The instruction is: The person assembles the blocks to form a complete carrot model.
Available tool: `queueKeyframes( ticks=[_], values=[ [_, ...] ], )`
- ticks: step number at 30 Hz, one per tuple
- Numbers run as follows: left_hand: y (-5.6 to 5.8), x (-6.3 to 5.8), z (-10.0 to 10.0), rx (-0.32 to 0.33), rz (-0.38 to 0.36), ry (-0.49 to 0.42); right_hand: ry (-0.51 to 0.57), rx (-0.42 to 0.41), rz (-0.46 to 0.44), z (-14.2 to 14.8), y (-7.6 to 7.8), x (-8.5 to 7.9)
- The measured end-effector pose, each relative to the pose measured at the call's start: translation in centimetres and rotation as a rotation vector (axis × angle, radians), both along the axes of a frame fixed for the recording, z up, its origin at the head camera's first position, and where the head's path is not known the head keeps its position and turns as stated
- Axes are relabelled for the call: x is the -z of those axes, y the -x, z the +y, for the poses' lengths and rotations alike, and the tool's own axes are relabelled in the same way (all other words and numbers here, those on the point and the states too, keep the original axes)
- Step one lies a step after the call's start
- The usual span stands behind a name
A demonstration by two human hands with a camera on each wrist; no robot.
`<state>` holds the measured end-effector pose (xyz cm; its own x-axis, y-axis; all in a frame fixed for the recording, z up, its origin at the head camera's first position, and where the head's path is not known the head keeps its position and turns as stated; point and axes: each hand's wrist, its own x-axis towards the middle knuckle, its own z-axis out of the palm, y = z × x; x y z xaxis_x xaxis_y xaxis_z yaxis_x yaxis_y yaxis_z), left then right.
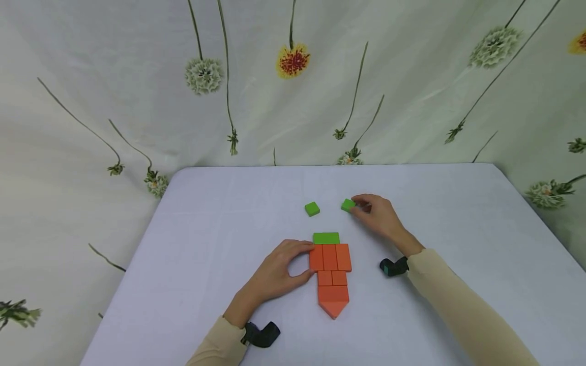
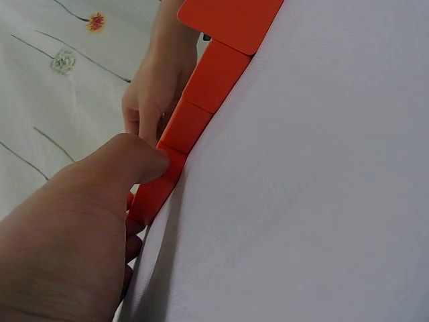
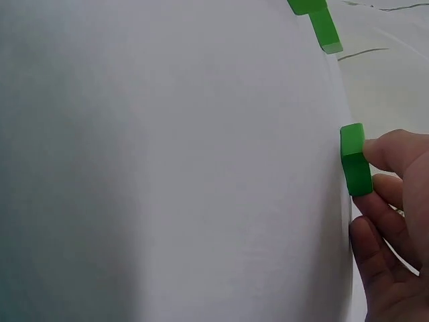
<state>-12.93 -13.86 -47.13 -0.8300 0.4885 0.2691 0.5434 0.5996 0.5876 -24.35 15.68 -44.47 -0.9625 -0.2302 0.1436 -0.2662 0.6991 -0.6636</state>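
Observation:
My left hand (image 1: 274, 272) lies beside the orange figure, its index finger at the upper corner and its thumb at the lower corner of the left orange block (image 1: 316, 258), pinching it lengthwise. In the left wrist view the thumb (image 2: 151, 161) presses on an orange side. Farther back, my right hand (image 1: 381, 216) holds a small green block (image 1: 346, 205) between thumb and fingers, close over the table. The orange figure has upright blocks, two small blocks (image 1: 331, 278) below them, a wide block (image 1: 333, 293) and a triangle (image 1: 333, 309) pointing towards me. A green rectangular block (image 1: 326, 238) tops it.
A second small green block (image 1: 312, 209) lies on the white table (image 1: 220, 223), left of my right hand. Behind the table hangs a flower-patterned cloth (image 1: 256, 101). Each wrist wears a black camera, one of them the right wrist camera (image 1: 392, 267).

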Motion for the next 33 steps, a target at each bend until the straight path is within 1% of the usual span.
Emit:
queueKeyframes(
  ticks=[8,12,16,26,33],
  values=[
    [-0.1,-0.1,0.0,-0.005,-0.014,0.002,-0.035,0.027,0.021,-0.2,-0.4,-0.6],
    [-0.2,-0.2,0.0,-0.006,-0.013,0.002,-0.028,0.035,0.005,-0.3,-0.7,-0.6],
    [-0.2,-0.4,0.0,-0.004,-0.017,0.002,-0.01,0.033,-0.005,-0.3,-1.4,-0.8],
    [-0.1,-0.3,0.0,-0.008,-0.022,0.002,0.046,0.0,-0.021,-0.7,-3.3,-0.7],
    [0.0,-0.2,0.1,-0.005,-0.016,0.01,0.034,-0.041,0.003,-1.0,-4.2,-0.3]
  ],
)
